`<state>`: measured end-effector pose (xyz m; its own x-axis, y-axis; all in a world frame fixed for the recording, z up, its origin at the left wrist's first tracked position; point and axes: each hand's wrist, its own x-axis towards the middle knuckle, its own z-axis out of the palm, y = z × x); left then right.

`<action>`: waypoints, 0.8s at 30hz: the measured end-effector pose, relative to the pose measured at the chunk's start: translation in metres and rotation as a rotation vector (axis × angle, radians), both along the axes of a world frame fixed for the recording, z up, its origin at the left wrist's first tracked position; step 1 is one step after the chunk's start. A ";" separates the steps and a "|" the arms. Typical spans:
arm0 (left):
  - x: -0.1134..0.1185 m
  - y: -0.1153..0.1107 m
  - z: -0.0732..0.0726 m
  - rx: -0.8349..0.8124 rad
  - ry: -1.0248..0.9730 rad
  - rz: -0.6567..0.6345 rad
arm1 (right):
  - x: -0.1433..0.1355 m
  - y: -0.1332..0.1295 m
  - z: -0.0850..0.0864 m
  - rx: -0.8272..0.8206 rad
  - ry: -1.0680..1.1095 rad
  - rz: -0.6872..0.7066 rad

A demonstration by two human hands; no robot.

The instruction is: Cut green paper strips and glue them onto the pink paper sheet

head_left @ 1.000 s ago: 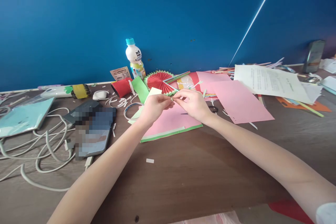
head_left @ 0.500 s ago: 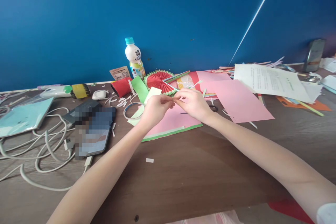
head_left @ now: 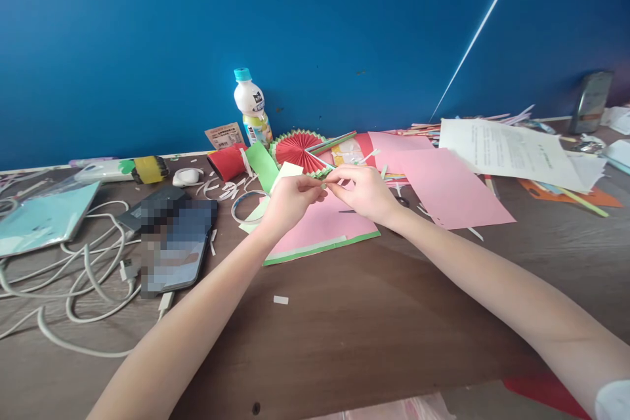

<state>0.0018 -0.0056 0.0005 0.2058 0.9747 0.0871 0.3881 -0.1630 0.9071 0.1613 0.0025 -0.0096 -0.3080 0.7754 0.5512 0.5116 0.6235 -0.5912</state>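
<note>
Soft, even daylight fills the view, bright enough that the colours around my hands point(head_left: 325, 197) read clearly. A thin white streak of light point(head_left: 477, 33) slants across the blue wall point(head_left: 147, 33) up and to the right of them. The counter point(head_left: 354, 321) takes a pale sheen nearer me, and my forearms throw only faint shadows. Straight lines bow toward the edges. The phone screen point(head_left: 172, 243) left of my hands is pixelated; far corners look softer.
</note>
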 end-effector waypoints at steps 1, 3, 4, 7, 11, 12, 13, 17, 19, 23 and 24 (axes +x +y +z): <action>0.000 0.000 0.000 -0.007 -0.015 -0.003 | 0.000 0.000 0.001 -0.029 0.009 -0.001; 0.000 0.000 0.000 -0.027 -0.033 -0.006 | 0.000 -0.001 0.003 -0.086 0.031 -0.003; 0.000 0.000 0.001 -0.037 -0.038 -0.006 | 0.000 -0.001 0.003 -0.113 0.042 -0.006; 0.001 -0.001 0.003 -0.075 -0.055 0.005 | 0.000 0.000 0.006 -0.176 0.065 -0.020; 0.001 -0.001 0.006 -0.124 -0.090 0.031 | 0.004 0.002 0.007 -0.220 0.097 -0.037; 0.001 -0.001 0.007 -0.131 -0.094 0.033 | 0.005 0.003 0.008 -0.233 0.105 -0.036; 0.002 -0.001 0.007 -0.137 -0.095 0.034 | 0.006 0.004 0.008 -0.243 0.113 -0.034; 0.001 0.000 0.010 -0.163 -0.091 0.048 | 0.011 0.008 0.010 -0.251 0.145 -0.044; -0.001 0.001 0.011 -0.184 -0.096 0.060 | 0.017 0.013 0.012 -0.247 0.164 -0.081; -0.006 0.006 0.006 -0.190 -0.085 0.077 | 0.037 0.028 0.016 -0.206 0.164 -0.243; -0.008 0.008 0.004 -0.184 -0.071 0.067 | 0.044 0.033 0.016 -0.204 0.155 -0.286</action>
<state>-0.0061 0.0026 0.0043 0.1399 0.9868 -0.0819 0.3267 0.0320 0.9446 0.2057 0.0351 0.0069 0.0113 0.9165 0.3999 0.5428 0.3302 -0.7722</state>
